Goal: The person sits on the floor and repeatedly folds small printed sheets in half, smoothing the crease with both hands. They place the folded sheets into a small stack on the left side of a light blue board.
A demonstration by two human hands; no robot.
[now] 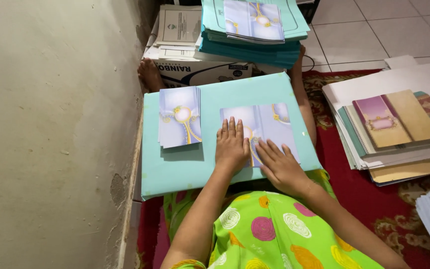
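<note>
My left hand lies flat, fingers together, on a pale lilac card with a gold ring pattern. My right hand presses flat on the same card's lower right part, fingers spread. The card rests on a light turquoise board across my lap. A small stack of matching folded lilac cards sits on the board to the left, apart from both hands.
A beige wall runs along the left. Beyond the board, a tall pile of turquoise sheets topped with lilac cards sits on a white box. Piles of paper and books lie on the red carpet to the right.
</note>
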